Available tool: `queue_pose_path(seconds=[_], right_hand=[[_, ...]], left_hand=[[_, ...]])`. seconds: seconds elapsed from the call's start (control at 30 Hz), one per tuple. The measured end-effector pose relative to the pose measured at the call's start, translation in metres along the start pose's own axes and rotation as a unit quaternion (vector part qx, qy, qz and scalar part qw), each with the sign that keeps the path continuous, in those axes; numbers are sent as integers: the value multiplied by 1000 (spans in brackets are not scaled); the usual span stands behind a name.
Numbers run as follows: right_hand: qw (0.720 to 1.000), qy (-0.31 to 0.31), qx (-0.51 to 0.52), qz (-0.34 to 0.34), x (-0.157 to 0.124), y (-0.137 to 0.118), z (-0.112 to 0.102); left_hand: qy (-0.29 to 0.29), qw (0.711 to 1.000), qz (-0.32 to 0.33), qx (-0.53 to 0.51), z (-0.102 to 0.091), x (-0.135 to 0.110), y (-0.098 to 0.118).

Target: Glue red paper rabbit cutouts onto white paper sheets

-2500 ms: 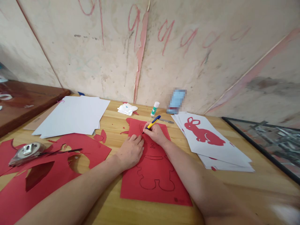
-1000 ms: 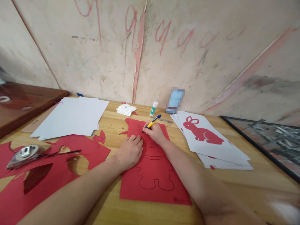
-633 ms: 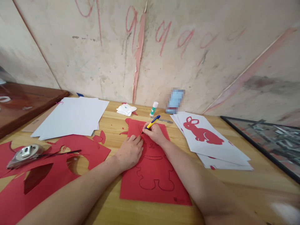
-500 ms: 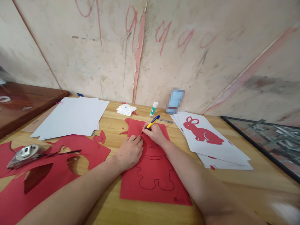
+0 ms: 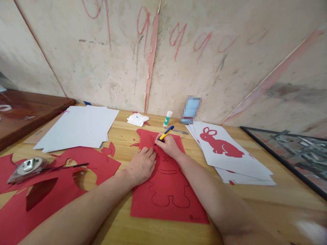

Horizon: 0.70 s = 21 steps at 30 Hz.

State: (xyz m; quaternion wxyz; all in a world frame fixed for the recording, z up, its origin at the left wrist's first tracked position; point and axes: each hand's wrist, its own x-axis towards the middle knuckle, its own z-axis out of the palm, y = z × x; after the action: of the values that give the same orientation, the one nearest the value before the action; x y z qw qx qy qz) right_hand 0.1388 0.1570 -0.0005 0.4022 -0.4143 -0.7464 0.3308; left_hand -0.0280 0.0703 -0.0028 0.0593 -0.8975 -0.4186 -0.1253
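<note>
A red sheet of paper [image 5: 168, 200] lies on the wooden table [image 5: 255, 200] in front of me, with a dark outline of an animal figure drawn on it. My right hand [image 5: 168, 145] grips a yellow and blue pen [image 5: 166, 132], its tip on the upper part of the sheet. My left hand [image 5: 141, 165] lies flat on the sheet's left edge, fingers stretched toward the pen tip, holding the paper down.
Red paper offcuts with cut holes [image 5: 51, 190] lie at the left, with a tape measure [image 5: 27, 168] and a thin dark tool on them. White sheets [image 5: 79, 127] are at the back left. White sheets with a red rabbit [image 5: 219, 144], a glue stick [image 5: 168, 118], crumpled tissue [image 5: 138, 119] and a framed glass pane [image 5: 293, 153] are further round.
The camera shifted slightly since the oldest frame. Both hands stay in nearly the same place, the pen tip still on the upper part of the drawing.
</note>
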Motion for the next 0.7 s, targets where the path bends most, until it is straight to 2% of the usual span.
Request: queue_pose_path(seconds=[0.7], right_hand=[[1000,2,-8,1,0,3,0]], left_hand=[[-1,1000,-2,-19,-2,0,0]])
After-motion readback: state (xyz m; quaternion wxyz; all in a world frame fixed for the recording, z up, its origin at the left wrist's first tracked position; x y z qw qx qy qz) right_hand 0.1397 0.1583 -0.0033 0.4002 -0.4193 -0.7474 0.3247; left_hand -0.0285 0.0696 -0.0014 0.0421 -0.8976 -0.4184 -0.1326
